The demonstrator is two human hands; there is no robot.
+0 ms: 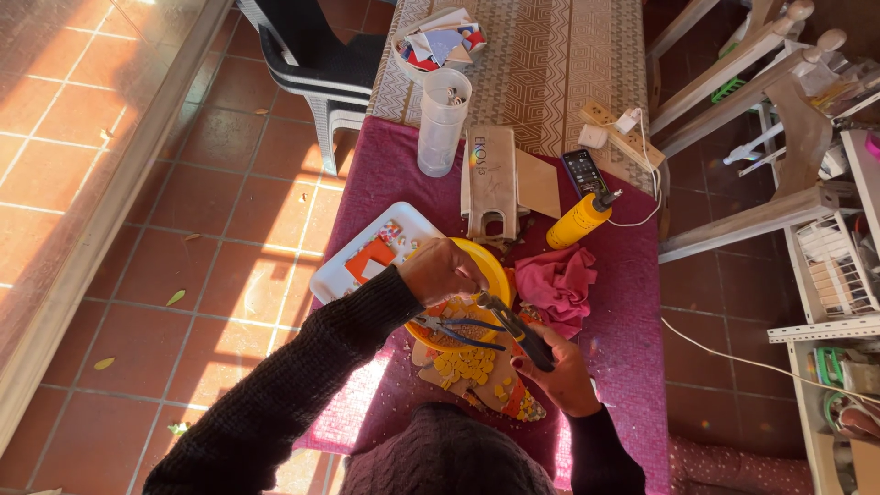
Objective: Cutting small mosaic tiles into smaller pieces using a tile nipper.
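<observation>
My left hand (442, 269) hovers over a yellow bowl (496, 272), fingers pinched together on something small that I cannot make out. My right hand (559, 368) grips the dark handles of a nipper tool (513, 325) whose jaws point up toward the left fingertips. A second pair of pliers with blue handles (454, 332) lies in the bowl. Below the bowl rests a flat piece covered with small yellow and orange tiles (472, 368). Both arms wear dark knitted sleeves.
A white tray (335, 275) with coloured pieces sits left of the bowl, a pink cloth (557, 282) right of it. Farther back: a yellow glue bottle (577, 220), phone (584, 171), wooden pieces (495, 174), clear plastic jar (442, 119), power strip (621, 136). Chairs stand on both sides.
</observation>
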